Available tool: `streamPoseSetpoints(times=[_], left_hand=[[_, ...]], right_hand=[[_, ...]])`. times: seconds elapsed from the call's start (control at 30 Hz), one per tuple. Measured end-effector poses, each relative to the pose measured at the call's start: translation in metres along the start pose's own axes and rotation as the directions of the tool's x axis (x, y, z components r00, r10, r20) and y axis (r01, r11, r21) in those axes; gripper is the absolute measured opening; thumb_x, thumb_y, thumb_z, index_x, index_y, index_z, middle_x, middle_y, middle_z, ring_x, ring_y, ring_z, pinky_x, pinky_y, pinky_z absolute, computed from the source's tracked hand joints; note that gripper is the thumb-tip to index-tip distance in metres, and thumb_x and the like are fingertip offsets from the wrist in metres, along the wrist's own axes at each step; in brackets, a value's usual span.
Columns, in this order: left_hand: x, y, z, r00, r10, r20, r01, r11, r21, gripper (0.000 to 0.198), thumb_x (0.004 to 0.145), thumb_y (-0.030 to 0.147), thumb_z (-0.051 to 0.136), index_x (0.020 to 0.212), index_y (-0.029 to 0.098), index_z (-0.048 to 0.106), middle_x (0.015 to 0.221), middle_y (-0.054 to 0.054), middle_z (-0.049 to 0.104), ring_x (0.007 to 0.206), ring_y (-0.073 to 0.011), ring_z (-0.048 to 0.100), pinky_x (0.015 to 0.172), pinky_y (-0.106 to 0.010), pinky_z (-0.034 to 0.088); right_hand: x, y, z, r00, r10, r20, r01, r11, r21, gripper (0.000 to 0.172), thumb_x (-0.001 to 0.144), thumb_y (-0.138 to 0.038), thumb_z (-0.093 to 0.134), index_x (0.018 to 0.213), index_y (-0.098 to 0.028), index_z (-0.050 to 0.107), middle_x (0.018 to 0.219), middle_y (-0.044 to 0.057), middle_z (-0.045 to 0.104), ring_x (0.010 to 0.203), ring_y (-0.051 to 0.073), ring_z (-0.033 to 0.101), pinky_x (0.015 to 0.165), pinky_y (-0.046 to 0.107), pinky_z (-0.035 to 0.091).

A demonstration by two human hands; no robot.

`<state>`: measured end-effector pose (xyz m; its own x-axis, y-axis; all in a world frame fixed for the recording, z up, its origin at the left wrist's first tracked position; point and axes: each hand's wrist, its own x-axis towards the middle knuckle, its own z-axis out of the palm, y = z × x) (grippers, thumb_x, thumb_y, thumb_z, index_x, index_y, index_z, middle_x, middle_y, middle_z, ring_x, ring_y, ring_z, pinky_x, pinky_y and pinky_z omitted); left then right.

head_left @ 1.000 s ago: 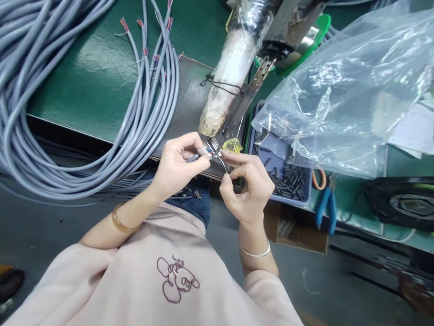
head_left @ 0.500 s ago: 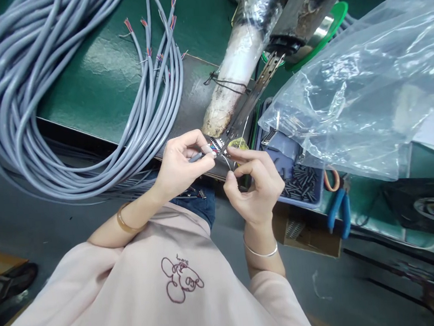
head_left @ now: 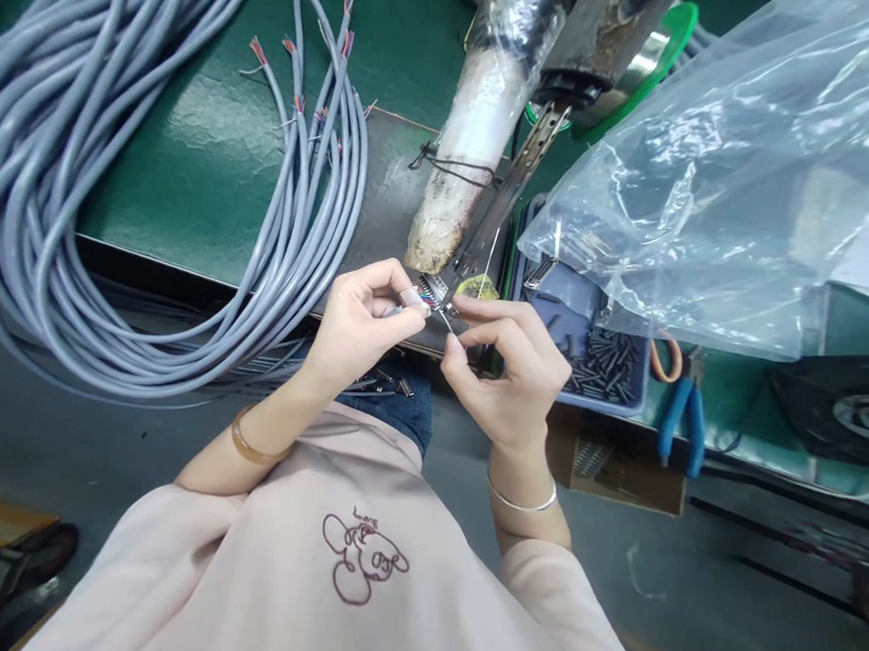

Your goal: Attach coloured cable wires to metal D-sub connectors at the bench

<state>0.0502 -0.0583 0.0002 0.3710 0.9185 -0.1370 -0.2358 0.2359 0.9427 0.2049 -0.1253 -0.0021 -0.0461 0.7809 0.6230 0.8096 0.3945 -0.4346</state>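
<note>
My left hand is closed in a pinch on the stripped end of a grey cable, whose coloured wires fan out at a small connector. My right hand is closed too, pinching a thin silvery wire that reaches up to that connector. Both hands meet at the front edge of the green bench, just below the tip of a wrapped soldering tool. What lies under the fingertips is hidden.
A big coil of grey cables lies at the left, with stripped ends pointing away. A clear plastic bag covers the right. A blue tray of small dark parts and blue-handled pliers sit right of my hands.
The view shifted slightly a second ago and has held since. My right hand's thumb and finger have drawn closer on the thin wire; my left hand keeps its pinch.
</note>
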Motion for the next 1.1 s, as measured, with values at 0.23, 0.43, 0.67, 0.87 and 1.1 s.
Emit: streamPoseSetpoints(times=[0.23, 0.43, 0.67, 0.87, 1.1], left_hand=[[-0.0002, -0.0039, 0.0004, 0.999, -0.013, -0.030, 0.013, 1.000, 0.014, 0.016, 0.060, 0.012, 0.069, 0.061, 0.017, 0.054, 0.061, 0.004, 0.057, 0.048, -0.0033, 0.041, 0.044, -0.017, 0.030], [-0.0008, 0.0007, 0.0024, 0.999, 0.008, -0.044, -0.007, 1.000, 0.010, 0.014, 0.061, 0.012, 0.069, 0.062, 0.017, 0.056, 0.060, 0.004, 0.057, 0.050, -0.0037, 0.043, 0.045, -0.017, 0.032], [0.0013, 0.0007, -0.0017, 1.000, -0.013, 0.027, 0.013, 1.000, -0.012, 0.018, 0.062, 0.013, 0.071, 0.063, 0.018, 0.054, 0.056, 0.006, 0.055, 0.045, -0.0024, 0.040, 0.044, -0.017, 0.033], [0.0018, -0.0028, -0.0039, 1.000, -0.009, 0.028, 0.009, 1.000, -0.017, 0.016, 0.062, 0.010, 0.069, 0.062, 0.017, 0.054, 0.056, 0.007, 0.055, 0.042, -0.0010, 0.039, 0.043, -0.016, 0.032], [0.0011, 0.0025, -0.0005, 1.000, -0.003, 0.023, 0.003, 1.000, -0.017, 0.015, 0.062, 0.009, 0.068, 0.062, 0.016, 0.055, 0.055, 0.008, 0.054, 0.042, -0.0005, 0.036, 0.041, -0.015, 0.029]], right_hand=[[-0.0016, 0.0012, 0.0011, 1.000, 0.004, 0.006, -0.003, 1.000, -0.002, 0.021, 0.086, -0.010, 0.066, 0.078, -0.025, 0.054, 0.099, 0.003, 0.078, 0.088, 0.018, 0.076, 0.076, 0.033, 0.064], [0.0024, 0.0000, 0.0010, 1.000, 0.001, -0.018, 0.000, 1.000, 0.016, 0.020, 0.086, -0.009, 0.070, 0.079, -0.024, 0.059, 0.098, 0.002, 0.078, 0.088, 0.017, 0.076, 0.077, 0.030, 0.062], [0.0042, -0.0017, 0.0028, 1.000, 0.002, -0.031, -0.003, 1.000, -0.018, 0.016, 0.088, -0.012, 0.072, 0.084, -0.024, 0.063, 0.095, 0.001, 0.078, 0.086, 0.015, 0.076, 0.077, 0.027, 0.061], [0.0025, 0.0008, 0.0041, 1.000, -0.009, -0.017, 0.008, 0.999, -0.031, 0.020, 0.089, -0.012, 0.069, 0.078, -0.024, 0.057, 0.091, 0.000, 0.078, 0.082, 0.015, 0.076, 0.072, 0.028, 0.062], [0.0061, -0.0003, 0.0049, 0.998, -0.020, -0.060, 0.019, 1.000, -0.023, 0.017, 0.088, -0.012, 0.073, 0.082, -0.022, 0.062, 0.091, 0.001, 0.078, 0.082, 0.014, 0.076, 0.074, 0.026, 0.062]])
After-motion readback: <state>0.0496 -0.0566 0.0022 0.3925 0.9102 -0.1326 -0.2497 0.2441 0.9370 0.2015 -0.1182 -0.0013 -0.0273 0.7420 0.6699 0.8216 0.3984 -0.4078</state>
